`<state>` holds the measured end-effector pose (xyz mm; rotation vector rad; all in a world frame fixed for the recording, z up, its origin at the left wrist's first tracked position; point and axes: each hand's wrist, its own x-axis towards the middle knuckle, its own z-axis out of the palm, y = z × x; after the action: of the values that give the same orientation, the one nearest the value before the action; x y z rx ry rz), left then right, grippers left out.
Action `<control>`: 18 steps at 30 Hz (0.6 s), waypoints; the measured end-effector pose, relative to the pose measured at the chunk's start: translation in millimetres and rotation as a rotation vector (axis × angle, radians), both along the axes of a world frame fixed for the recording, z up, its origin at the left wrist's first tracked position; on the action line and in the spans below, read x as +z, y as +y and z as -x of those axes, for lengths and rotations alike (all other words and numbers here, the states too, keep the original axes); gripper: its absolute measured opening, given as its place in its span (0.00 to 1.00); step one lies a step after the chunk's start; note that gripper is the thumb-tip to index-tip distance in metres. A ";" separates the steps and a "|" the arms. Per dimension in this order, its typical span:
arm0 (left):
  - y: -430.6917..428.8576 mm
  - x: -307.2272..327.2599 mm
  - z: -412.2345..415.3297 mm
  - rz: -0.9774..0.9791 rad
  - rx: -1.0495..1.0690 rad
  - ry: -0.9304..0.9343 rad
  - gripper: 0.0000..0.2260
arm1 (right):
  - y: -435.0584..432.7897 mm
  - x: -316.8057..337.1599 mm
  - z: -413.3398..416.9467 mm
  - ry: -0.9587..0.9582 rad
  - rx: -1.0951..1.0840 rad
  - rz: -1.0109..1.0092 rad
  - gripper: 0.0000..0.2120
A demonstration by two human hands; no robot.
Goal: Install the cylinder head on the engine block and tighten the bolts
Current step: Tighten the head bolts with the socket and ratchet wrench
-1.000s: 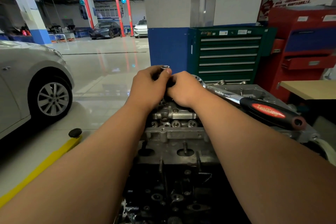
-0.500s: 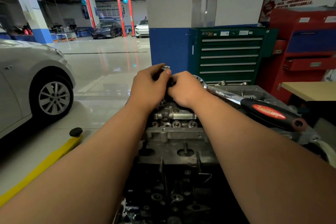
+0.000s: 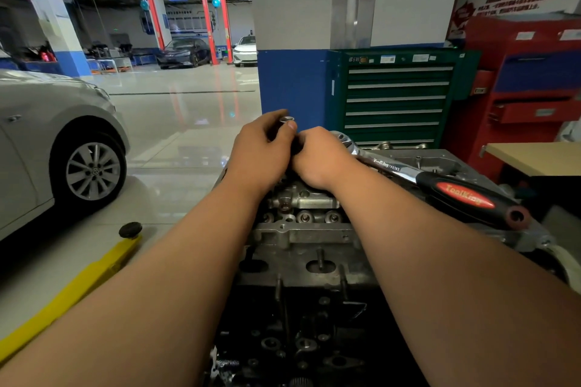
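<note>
Workshop bay w/ glossy floor: silver car point(image 3: 47, 135) on the left, green tool cabinet point(image 3: 396, 97) & red cabinet point(image 3: 534, 88) at the back. Cyl head point(image 3: 301, 229) sits straight ahead on a dark casting, prob. the block point(image 3: 298, 339). So the head looks already placed, and the bolts are the step in hand.

L hand point(image 3: 264, 151) is curled round a chrome socket point(image 3: 286, 119), thumb tip at its rim. It holds the socket upright over the far end of the head, likely lined up w/ a bolt hole below. R hand point(image 3: 323, 157) touches the L one, fingers curled away from the camera. What they hold is hidden, so can't tell if it grips anything. Two hands this close suits steadying a small part.

Ratchet point(image 3: 456, 195) lies across the head's right side. Its drive end is just behind the R knuckles and the handle points to the near right, prob. parked within reach for tightening. Can't tell if it's joined to the socket yet.
</note>
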<state>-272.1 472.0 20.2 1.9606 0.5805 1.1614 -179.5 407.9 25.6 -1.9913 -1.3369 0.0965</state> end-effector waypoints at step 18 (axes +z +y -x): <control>-0.9 1.1 -3.5 0.016 0.098 -0.037 0.10 | 4.8 -2.6 0.0 -0.047 -0.078 0.024 0.06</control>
<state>-268.6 471.1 21.3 1.9117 0.6709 1.2465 -179.5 412.8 23.1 -2.0753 -1.2912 0.0292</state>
